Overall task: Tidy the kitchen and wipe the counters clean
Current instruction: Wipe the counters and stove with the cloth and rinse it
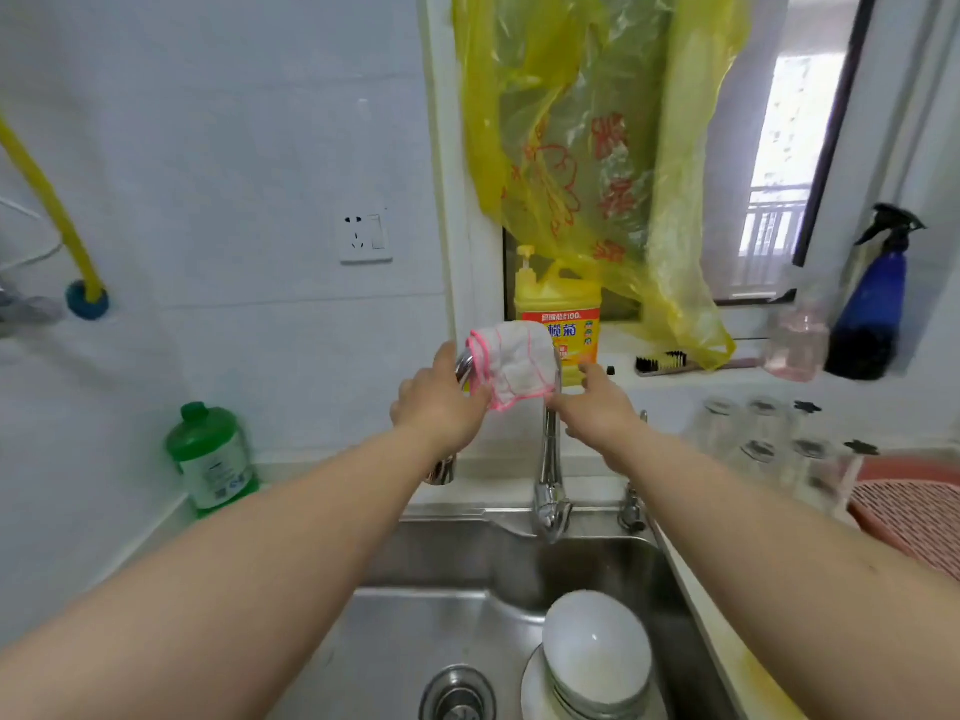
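Where the faucet [549,459] arches at frame centre, a pink-edged white cloth [514,363] hangs over it. Left hand [441,402] pinches the cloth's left edge; right hand [597,402] grips its right edge. Stacked bowls [597,652] lie in the sink [415,631] below.

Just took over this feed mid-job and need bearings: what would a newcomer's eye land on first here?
First, the two hands at centre: the left hand and right hand are on a pink-edged white cloth draped over the arch of the chrome tap. Behind hangs a big yellow plastic bag over the window, above a yellow detergent bottle. Below, stacked white bowls sit in the steel sink.
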Demonstrator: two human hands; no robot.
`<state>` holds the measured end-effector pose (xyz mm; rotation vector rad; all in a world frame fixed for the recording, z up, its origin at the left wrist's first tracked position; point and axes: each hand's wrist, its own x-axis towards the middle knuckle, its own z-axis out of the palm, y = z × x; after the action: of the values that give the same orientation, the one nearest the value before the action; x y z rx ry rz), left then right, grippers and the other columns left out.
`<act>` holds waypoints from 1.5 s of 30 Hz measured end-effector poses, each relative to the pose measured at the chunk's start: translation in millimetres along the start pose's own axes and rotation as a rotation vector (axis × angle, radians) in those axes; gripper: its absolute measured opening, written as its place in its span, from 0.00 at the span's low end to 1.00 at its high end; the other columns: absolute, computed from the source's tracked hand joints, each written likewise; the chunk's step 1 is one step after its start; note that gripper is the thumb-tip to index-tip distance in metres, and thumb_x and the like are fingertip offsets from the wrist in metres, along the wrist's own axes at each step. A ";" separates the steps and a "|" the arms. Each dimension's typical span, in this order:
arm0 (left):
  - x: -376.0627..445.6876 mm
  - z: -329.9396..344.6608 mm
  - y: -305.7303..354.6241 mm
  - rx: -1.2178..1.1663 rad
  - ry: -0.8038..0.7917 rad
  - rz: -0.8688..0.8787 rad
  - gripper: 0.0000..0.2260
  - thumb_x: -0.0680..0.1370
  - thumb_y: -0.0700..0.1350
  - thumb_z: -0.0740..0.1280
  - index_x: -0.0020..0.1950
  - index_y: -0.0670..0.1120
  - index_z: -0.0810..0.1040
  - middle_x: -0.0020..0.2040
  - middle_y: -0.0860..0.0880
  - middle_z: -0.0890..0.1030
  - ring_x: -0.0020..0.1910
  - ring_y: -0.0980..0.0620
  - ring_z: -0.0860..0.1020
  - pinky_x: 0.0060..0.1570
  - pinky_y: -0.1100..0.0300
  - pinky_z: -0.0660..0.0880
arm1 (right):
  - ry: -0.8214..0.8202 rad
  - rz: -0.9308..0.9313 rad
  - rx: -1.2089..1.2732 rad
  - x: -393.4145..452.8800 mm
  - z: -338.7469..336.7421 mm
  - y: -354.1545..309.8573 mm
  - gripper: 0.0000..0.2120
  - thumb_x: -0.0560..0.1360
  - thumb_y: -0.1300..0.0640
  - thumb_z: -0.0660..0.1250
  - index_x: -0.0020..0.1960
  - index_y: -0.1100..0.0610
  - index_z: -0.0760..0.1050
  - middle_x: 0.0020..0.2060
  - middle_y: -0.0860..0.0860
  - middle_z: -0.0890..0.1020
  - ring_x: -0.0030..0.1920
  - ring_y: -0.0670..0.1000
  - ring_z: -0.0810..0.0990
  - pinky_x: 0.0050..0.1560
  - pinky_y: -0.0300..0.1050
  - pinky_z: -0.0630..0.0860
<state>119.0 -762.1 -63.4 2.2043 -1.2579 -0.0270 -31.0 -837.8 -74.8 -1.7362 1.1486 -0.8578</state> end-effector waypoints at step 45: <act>-206.3 67.5 65.0 -0.730 -1.100 0.388 0.20 0.71 0.60 0.68 0.51 0.44 0.81 0.50 0.42 0.84 0.54 0.41 0.81 0.58 0.45 0.75 | 0.517 0.325 0.088 -275.6 -91.9 77.6 0.06 0.74 0.56 0.70 0.46 0.53 0.72 0.38 0.51 0.80 0.38 0.51 0.79 0.34 0.40 0.75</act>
<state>-65.6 -656.0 -140.8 1.2140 -1.7818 -1.4413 -231.8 -621.4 -132.5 -1.2352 1.6475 -1.1651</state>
